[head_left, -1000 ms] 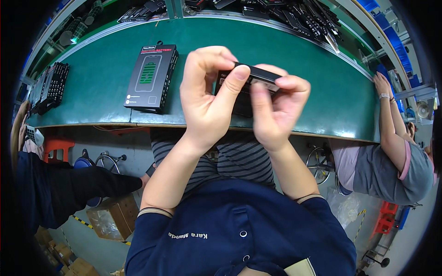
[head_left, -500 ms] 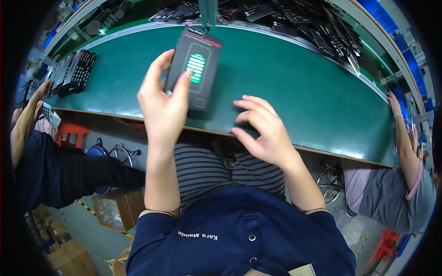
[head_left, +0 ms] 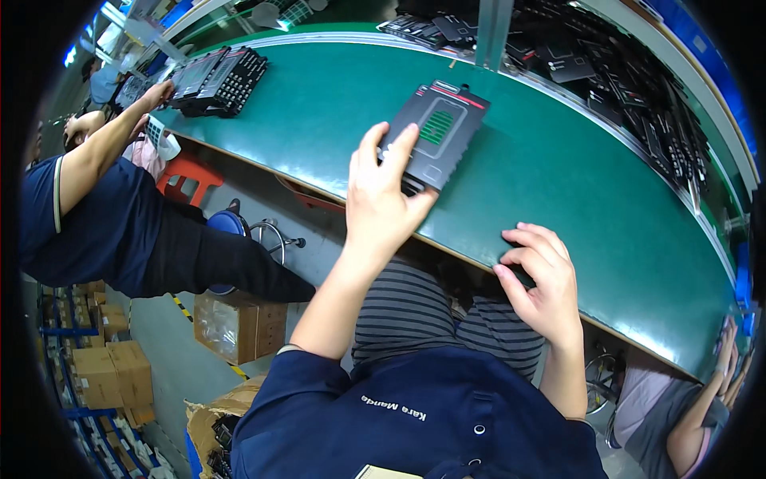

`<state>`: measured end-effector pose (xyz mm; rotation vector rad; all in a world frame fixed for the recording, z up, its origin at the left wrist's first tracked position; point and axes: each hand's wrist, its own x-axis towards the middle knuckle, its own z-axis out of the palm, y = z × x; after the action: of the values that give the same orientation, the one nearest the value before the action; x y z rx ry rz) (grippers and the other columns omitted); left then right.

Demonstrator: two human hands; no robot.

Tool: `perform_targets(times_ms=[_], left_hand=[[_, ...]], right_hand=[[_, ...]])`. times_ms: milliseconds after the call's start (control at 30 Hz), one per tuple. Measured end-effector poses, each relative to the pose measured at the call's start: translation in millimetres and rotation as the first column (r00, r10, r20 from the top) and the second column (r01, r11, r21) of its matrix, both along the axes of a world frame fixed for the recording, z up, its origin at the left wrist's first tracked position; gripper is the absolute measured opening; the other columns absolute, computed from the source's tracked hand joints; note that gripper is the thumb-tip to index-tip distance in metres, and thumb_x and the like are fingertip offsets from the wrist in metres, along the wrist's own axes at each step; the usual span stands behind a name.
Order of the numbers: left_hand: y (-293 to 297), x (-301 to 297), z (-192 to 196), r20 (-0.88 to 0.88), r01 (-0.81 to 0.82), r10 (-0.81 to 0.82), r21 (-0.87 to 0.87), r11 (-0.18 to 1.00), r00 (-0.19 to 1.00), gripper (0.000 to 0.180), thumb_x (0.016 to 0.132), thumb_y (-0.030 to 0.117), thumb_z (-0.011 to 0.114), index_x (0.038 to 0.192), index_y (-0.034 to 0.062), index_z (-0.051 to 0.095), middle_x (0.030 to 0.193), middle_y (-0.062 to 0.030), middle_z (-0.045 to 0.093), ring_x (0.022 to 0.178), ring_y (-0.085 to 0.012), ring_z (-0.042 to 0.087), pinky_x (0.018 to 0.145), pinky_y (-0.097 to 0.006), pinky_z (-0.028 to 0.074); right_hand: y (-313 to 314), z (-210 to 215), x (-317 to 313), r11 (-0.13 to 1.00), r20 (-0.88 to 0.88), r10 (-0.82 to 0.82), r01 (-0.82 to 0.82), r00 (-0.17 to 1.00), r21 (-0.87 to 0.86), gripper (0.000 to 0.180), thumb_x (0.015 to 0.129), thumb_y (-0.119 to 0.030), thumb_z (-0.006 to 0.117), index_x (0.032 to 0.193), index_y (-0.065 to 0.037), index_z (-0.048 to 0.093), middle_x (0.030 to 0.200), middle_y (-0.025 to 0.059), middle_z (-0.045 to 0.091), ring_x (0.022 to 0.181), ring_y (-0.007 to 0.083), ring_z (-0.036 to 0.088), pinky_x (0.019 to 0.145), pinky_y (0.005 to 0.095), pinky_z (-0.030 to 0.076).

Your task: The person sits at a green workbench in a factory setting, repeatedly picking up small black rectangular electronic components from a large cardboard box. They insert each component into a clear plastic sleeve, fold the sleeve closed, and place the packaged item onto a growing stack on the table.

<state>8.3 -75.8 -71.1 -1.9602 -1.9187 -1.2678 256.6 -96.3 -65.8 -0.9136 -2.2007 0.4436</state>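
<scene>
A flat black box [head_left: 448,132] with a green battery picture and a red line of print is on the green table, tilted in my view. It looks thick at its near edge, and I cannot tell whether other boxes lie under it. My left hand [head_left: 384,180] grips its near left part, with fingers on its top and left side and the thumb at the near edge. Above the table's front edge, to the right of the box, my right hand [head_left: 542,275] holds nothing. Its fingers are loosely curled, with the thumb apart.
Stacked black boxes [head_left: 219,80] stand at the table's far left, where a co-worker's hand [head_left: 162,93] touches them. Behind a metal rail, a heap of black packages [head_left: 614,88] fills the back right. A metal post [head_left: 494,36] rises at the back. Another person's arm [head_left: 702,407] is at the far right.
My view has turned left, so the scene sits further right. The box has come down from being held up to the table, and my left hand has shifted to its near end.
</scene>
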Motion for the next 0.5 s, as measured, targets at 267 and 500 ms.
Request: perform_targets(times_ms=[267,500], left_hand=[[65,-191,-22,-0.26,-0.515,0.508,0.046,0.856,0.821,0.08,0.077,0.041,0.079,0.146,0.0179,0.044,0.143,-0.0297,0.038,0.129,-0.0468,0.04,0.105,-0.055,0.038],[87,-236,-27,-0.184,-0.757,0.735,-0.167,0.631,0.653,0.108,0.08,0.058,0.071,0.154,-0.0005,0.017,0.152,-0.033,0.028,0.141,-0.0457,0.029,0.114,-0.056,0.026]], right_hand=[[3,3,-3,0.999,-0.033,0.004,-0.005,0.999,-0.035,0.014,0.075,-0.01,0.077,0.081,-0.005,0.066,0.104,0.0106,0.07,0.107,0.0325,0.063,0.089,0.0422,0.049],[4,3,-4,0.999,-0.04,-0.03,0.028,0.999,-0.041,0.014,0.074,-0.008,0.076,0.081,-0.004,0.065,0.101,0.0105,0.07,0.103,0.0323,0.064,0.087,0.0417,0.049]])
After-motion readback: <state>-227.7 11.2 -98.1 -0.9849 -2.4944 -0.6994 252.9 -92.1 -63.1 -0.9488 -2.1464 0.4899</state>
